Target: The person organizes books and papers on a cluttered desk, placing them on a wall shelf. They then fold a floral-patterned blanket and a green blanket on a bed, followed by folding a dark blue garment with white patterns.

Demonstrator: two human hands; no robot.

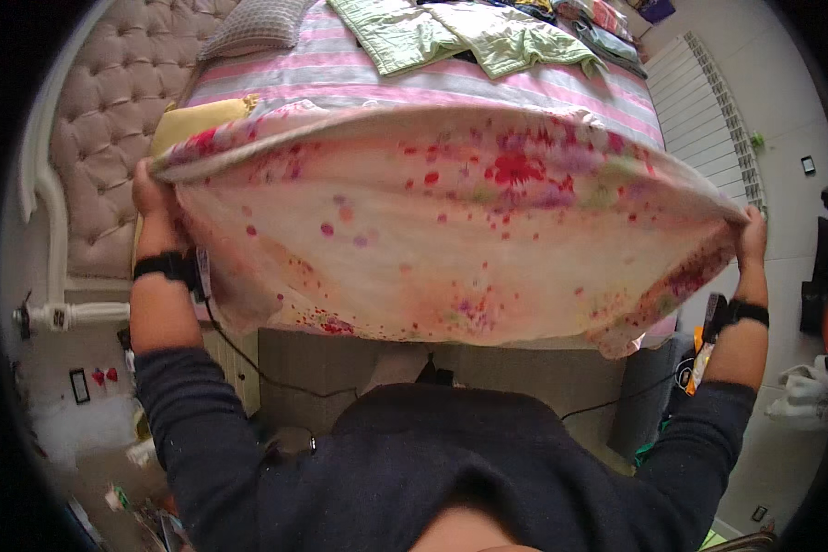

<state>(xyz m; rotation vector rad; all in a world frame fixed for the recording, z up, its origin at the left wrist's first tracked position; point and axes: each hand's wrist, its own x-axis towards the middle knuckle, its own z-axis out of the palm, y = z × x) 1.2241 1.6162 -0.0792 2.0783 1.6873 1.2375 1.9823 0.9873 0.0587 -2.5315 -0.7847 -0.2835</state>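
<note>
Spread wide in front of me is a large pale pink cloth (377, 258), printed with red, purple and green flowers and dots. Whether it is a scarf, a sheet or a cover, I cannot tell. At its left corner my left hand (151, 189) is closed on the edge. My right hand (753, 237) grips the opposite edge, with the arm stretched out to the right. The upper border bows upward between both hands, and the lower border hangs over the near side of the bed (331, 78). Black straps with small devices sit on both wrists.
Light green folded garments (515, 39) and a grey checked pillow (259, 28) lie on the striped bed. A yellow cloth (198, 124) sits by the tufted headboard (110, 120). A white radiator (708, 120) stands along the right. Dark cables hang from both wrists.
</note>
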